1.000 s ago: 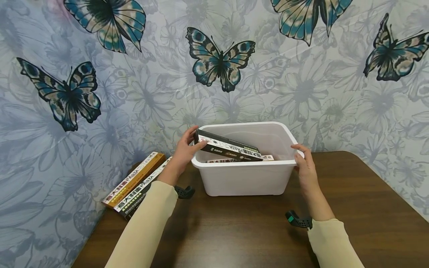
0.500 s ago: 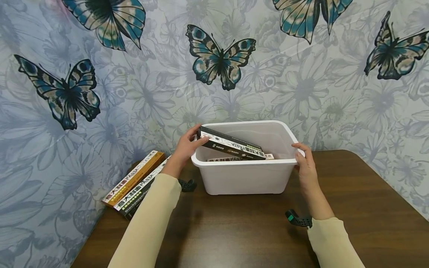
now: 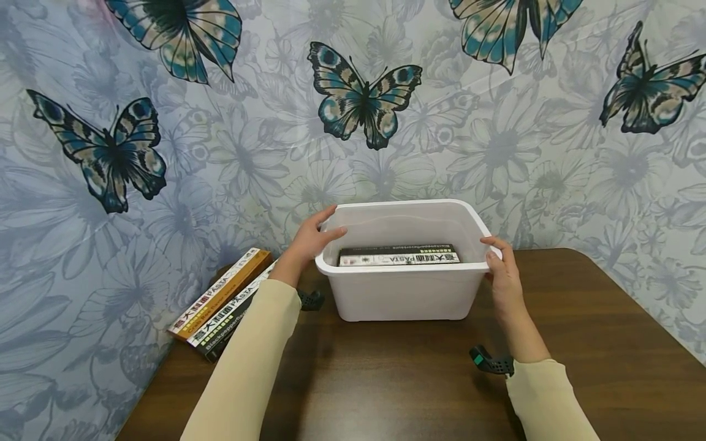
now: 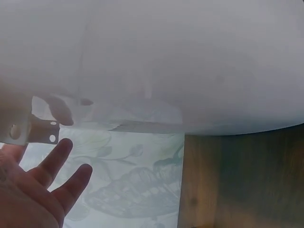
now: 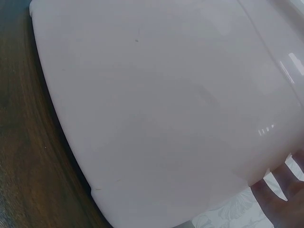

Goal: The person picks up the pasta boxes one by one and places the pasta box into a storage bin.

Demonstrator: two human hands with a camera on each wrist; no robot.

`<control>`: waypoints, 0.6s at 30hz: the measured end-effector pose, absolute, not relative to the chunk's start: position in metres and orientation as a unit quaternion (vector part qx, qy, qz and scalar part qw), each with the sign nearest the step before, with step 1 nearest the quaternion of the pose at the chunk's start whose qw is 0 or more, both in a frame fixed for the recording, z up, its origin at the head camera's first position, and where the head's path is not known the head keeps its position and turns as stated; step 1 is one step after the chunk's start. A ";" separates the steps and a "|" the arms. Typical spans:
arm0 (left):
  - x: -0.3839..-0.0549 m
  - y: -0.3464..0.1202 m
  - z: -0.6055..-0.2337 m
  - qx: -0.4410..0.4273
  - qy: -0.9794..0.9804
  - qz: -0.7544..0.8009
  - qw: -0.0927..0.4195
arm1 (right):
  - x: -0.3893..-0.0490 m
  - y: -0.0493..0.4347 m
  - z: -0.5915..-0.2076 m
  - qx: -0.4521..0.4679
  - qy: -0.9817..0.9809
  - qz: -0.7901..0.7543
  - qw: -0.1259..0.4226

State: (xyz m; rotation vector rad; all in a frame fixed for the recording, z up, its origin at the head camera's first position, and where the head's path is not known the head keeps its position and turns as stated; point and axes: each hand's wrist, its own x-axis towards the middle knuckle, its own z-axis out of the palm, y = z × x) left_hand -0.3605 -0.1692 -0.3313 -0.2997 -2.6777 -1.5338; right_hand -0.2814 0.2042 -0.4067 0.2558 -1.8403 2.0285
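Observation:
A white plastic bin (image 3: 402, 297) stands on the wooden table against the wall covering. Inside lies a black pasta box (image 3: 397, 250) with a white lettered band, lengthwise along the near wall; whatever is under it is hidden. My left hand (image 3: 307, 245) is at the bin's left rim with thumb and fingers spread, nothing between them. In the left wrist view its fingers (image 4: 57, 156) are extended beside the bin's outer wall. At the opposite end, my right hand (image 3: 503, 275) grips the right rim, thumb on the near side. The right wrist view shows its fingers (image 5: 280, 190) under the rim.
Left of the bin, an orange pasta box (image 3: 226, 291) and another black pasta box (image 3: 212, 334) lie side by side, the latter partly behind my left sleeve. Butterfly-printed covering (image 3: 364, 159) rises right behind the table (image 3: 397, 380).
The black pasta box that my left hand held tilted over the bin has been let go and now lies level inside. The right hand stays on the rim.

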 end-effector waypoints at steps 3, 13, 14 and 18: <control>-0.362 -0.169 -0.333 -0.095 -0.862 -0.497 0.026 | -0.282 0.205 -0.408 0.094 -0.658 0.721 0.198; -0.362 -0.168 -0.337 -0.082 -0.853 -0.515 0.035 | -0.280 0.209 -0.400 0.090 -0.683 0.703 0.178; -0.362 -0.168 -0.337 -0.083 -0.850 -0.518 0.037 | -0.280 0.209 -0.399 0.087 -0.687 0.700 0.175; -0.361 -0.169 -0.339 -0.087 -0.841 -0.533 0.041 | -0.279 0.208 -0.396 0.074 -0.700 0.691 0.163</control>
